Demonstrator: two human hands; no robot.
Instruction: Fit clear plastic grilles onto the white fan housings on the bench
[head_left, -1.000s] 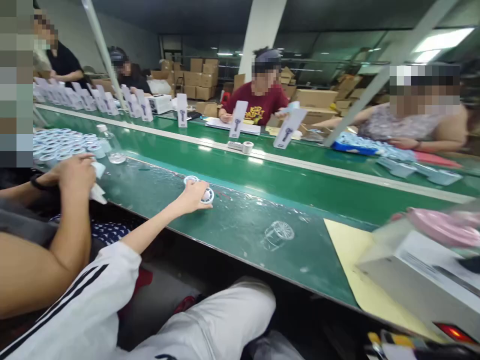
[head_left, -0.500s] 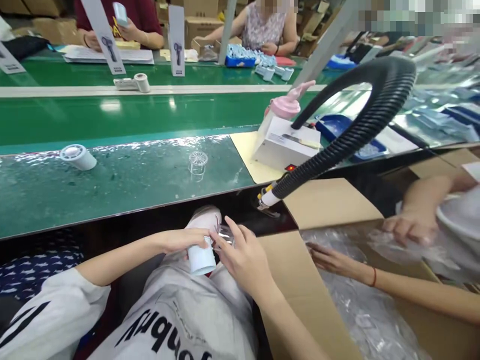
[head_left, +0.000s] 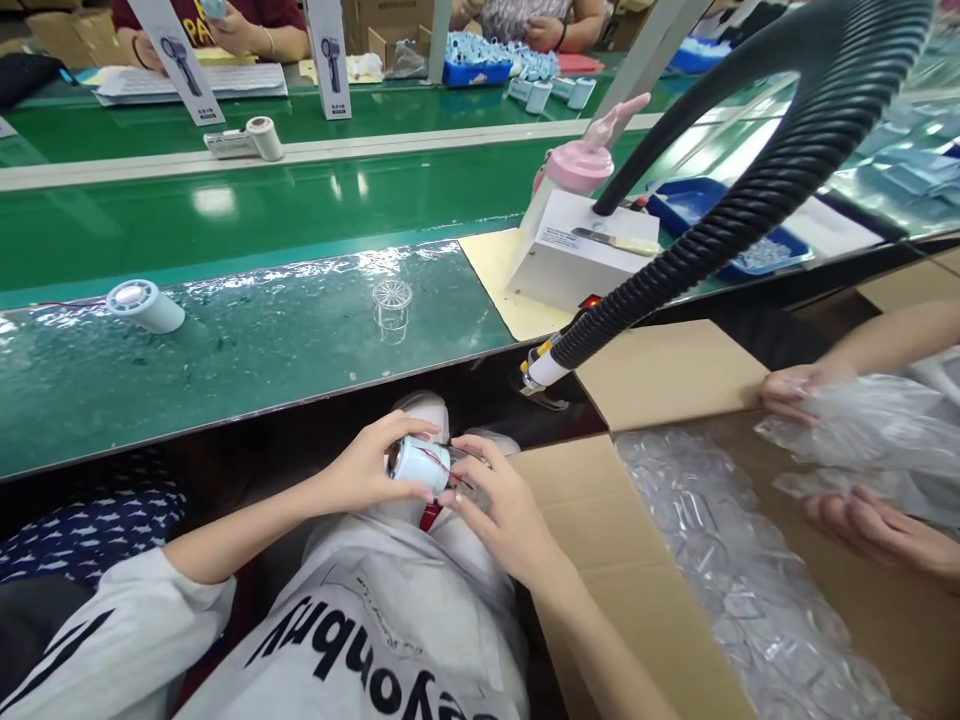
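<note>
My left hand (head_left: 367, 468) is closed around a light blue cylindrical housing (head_left: 420, 467), its thumb and fingers on opposite sides. The housing lies sideways above my lap, and a thin red wire runs along it. At its right end, my right hand (head_left: 501, 505) pinches a clear plastic part (head_left: 466, 472), mostly hidden behind the fingers. Whether the two parts are joined I cannot tell. On the bench (head_left: 285, 370) ahead stands a clear ribbed plastic cage (head_left: 392, 308). Farther left lies a similar light blue housing with a round fan-like end (head_left: 146, 306).
A black ribbed hose (head_left: 720, 230) arches from a white box (head_left: 577, 250) to a nozzle near my right hand. To my right, a carton (head_left: 667, 385) holds clear plastic pieces; a co-worker's hands (head_left: 870, 520) hold a plastic bag there. People sit across the green conveyor (head_left: 300, 205).
The blue housing has turned from tilting downward to lying sideways, and my left hand has re-gripped it from the left. The co-worker's hands have moved and lifted the bag. My view has shifted slightly.
</note>
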